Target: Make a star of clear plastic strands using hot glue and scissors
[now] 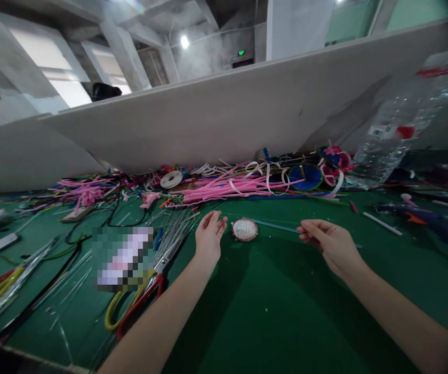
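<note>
My left hand (209,236) is raised over the green tabletop, its thumb and forefinger pinched together. My right hand (327,243) is also closed in a pinch, farther to the right. Between them runs a very thin clear thread (263,218), hard to see, with an end at each hand's fingertips. Below the thread, nearer my left hand, sits a small round dish (245,239) with a red rim, full of tiny white beads (245,228). A narrow translucent bluish strip (276,227) stretches from beside the dish toward my right hand.
Scissors (136,301) with red and yellow handles lie left of my left forearm, near a pixelated rectangular item (124,257). Pink pipe cleaners (224,188) and a white spool (171,179) line the back. A large plastic bottle (403,122) and a glue gun (422,218) are right.
</note>
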Demonstrator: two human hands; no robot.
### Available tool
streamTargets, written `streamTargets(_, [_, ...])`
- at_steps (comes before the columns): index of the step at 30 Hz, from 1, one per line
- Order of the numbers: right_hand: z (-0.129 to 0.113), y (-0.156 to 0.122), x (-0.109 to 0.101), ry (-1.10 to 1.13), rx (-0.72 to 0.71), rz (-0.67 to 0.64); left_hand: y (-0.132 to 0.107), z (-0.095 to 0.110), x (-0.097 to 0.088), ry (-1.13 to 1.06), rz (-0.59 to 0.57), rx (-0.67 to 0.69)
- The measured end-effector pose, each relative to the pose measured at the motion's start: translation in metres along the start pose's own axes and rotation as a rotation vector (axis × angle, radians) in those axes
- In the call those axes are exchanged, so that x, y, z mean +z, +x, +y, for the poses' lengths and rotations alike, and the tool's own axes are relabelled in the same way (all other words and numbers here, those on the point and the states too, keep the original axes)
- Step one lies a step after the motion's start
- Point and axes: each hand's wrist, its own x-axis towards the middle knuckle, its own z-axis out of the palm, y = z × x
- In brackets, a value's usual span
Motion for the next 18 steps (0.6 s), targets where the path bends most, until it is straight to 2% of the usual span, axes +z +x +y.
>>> streamTargets(12, [-0.0012, -0.0021, 0.0010, -0.067, 0.006, 0.062, 0.0000, -0.0003, 0.0001, -0.064, -0.053, -0.052])
streamTargets(18, [0.0021, 0.0000, -0.0005, -0.078, -0.018, 0.051, 0.0010, -0.0004, -0.0009, -0.074, -0.062, -0.052])
